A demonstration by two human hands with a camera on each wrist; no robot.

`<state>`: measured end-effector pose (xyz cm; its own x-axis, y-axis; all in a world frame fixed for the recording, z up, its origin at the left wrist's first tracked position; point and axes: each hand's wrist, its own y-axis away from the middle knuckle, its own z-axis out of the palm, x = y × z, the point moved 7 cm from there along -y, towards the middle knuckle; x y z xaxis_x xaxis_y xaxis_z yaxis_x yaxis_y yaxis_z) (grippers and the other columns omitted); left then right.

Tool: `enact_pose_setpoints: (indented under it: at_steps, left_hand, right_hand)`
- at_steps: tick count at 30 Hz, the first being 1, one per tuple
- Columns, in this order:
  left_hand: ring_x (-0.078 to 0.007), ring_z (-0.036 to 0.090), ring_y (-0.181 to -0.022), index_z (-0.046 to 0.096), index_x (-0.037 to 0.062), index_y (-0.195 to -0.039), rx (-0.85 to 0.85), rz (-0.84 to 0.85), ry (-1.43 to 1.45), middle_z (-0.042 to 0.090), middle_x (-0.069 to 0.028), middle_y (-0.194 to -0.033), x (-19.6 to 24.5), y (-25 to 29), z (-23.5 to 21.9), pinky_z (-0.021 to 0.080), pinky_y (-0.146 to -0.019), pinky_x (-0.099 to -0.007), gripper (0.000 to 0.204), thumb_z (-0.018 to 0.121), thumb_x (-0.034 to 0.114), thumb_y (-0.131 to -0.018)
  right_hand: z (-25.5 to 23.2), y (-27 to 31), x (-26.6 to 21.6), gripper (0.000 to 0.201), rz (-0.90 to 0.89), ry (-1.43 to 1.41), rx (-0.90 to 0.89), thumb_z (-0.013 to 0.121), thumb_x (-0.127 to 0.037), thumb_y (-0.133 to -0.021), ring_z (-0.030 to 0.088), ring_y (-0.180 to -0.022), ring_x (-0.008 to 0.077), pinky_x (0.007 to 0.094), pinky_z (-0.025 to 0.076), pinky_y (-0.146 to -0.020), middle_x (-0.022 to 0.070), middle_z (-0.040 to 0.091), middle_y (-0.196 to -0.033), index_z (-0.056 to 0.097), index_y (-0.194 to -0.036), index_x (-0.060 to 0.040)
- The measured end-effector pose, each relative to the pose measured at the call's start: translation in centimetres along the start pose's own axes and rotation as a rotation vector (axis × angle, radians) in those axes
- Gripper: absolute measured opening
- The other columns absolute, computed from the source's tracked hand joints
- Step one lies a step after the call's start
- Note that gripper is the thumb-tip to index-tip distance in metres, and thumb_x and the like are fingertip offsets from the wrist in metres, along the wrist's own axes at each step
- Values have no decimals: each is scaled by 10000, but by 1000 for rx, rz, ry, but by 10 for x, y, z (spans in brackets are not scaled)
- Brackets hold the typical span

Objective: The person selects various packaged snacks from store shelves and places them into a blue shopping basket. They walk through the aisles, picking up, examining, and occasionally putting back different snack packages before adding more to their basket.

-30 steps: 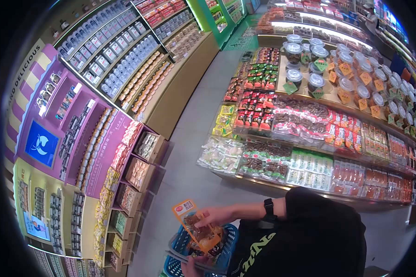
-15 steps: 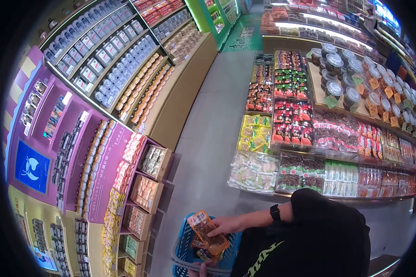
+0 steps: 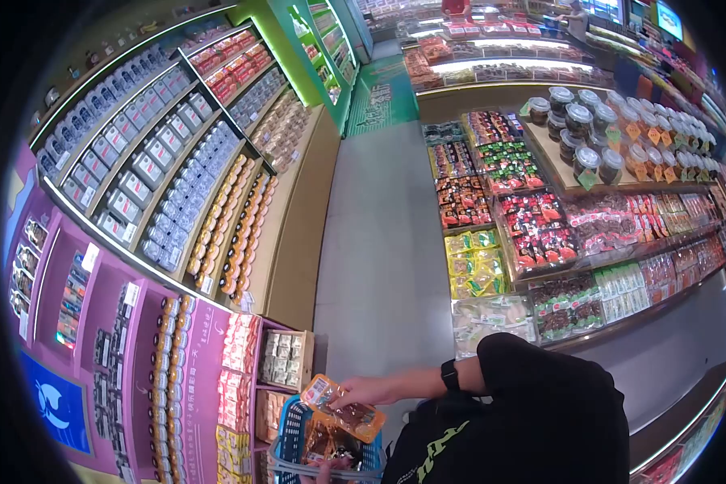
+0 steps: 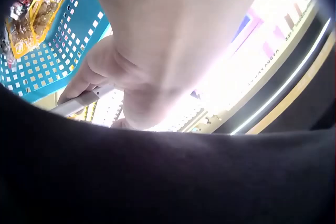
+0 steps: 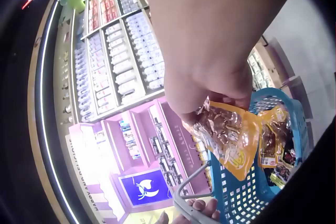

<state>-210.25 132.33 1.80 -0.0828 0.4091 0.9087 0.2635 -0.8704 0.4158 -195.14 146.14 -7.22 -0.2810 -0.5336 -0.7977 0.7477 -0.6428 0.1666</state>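
Observation:
Over a blue perforated shopping basket, my right hand pinches an orange-edged, see-through snack packet by its upper end. Brown pieces show through its window. Fingers of my left hand curl round the basket's light grey handle; in the head view that hand is partly cut off at the bottom. Inside the basket lie another orange-edged packet and several small dark-wrapped snacks. The held packet overlaps the basket's opening in the head view.
Purple shelving with small wooden bins stands close to the basket's left. Beyond it are shelves of jars and boxes. A grey-floored aisle runs ahead. At right, a stepped display holds bagged snacks and lidded tubs.
The view has shifted along the aisle, and the basket now sits closer to the purple shelving. The held packet has tilted from steep to flatter across the basket. Both grips persist.

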Motion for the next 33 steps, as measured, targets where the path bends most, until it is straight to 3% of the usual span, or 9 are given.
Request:
enact_pose_setpoints:
  at_steps: [2,7,12,15,20,25,27,28,33]
  left_hand:
    - [-178,611,-812,474,48,-1163,-198,0,-133,606,-88,-960,-2,-47,-5,496,-707,-284,323,573,177,-884]
    - [-161,579,-776,437,62,-1227,-330,-78,-192,596,-71,-930,13,-117,15,470,-682,-265,385,558,220,-897]
    - [-92,492,-626,521,89,-1012,-285,-185,-107,508,8,-733,22,-200,20,401,-559,-225,214,577,236,-867]
    - [-70,475,-618,520,103,-910,-362,-113,-165,480,24,-697,68,-223,74,374,-535,-211,137,573,218,-860]
    - [-147,563,-693,518,76,-898,-510,-120,-339,551,-29,-746,115,-303,159,446,-619,-271,182,541,256,-885]
    - [-158,577,-701,541,51,-946,-687,-60,-307,581,-49,-757,163,-366,261,452,-643,-267,263,523,311,-911]
    - [-173,597,-720,534,47,-1005,-704,-55,-348,591,-54,-779,177,-381,295,458,-652,-272,289,520,321,-914]
    - [-189,614,-732,514,51,-1036,-697,-61,-330,603,-65,-804,183,-387,307,472,-652,-291,296,515,322,-917]
    - [-229,631,-750,490,45,-1045,-803,-128,-339,605,-95,-809,158,-483,335,510,-666,-337,273,501,288,-919]
  right_hand:
    - [-3,-24,-10,259,45,-35,30,606,-270,-867,573,-733,80,250,468,-636,0,618,-863,606,-988,-41]
    - [-58,-31,-24,339,-7,-14,277,617,-297,-853,596,-847,90,263,489,-720,22,633,-967,603,-1077,-42]
    - [-147,-17,-22,409,-35,-337,541,586,-348,-864,594,-881,95,257,482,-737,22,628,-1028,592,-1140,-46]
    - [-196,-24,-39,408,-74,-294,661,567,-373,-870,595,-880,98,259,484,-738,25,630,-1019,605,-1125,-56]
    - [-245,-55,-101,404,-68,-321,683,566,-369,-862,618,-799,120,282,493,-712,54,646,-957,622,-1063,-23]
    - [-313,-92,-181,374,-90,-251,726,531,-349,-886,601,-794,114,279,477,-702,46,631,-914,621,-1031,-16]
    - [-329,-89,-230,332,-207,42,724,507,-357,-916,519,-657,60,230,417,-557,-11,570,-768,605,-994,-49]
    - [-335,-90,-247,310,-230,30,688,489,-349,-928,467,-624,57,218,368,-532,-29,526,-735,598,-965,-61]
    - [-384,-105,-282,324,-198,72,715,502,-347,-928,497,-723,49,221,405,-612,-12,552,-808,592,-1010,-48]
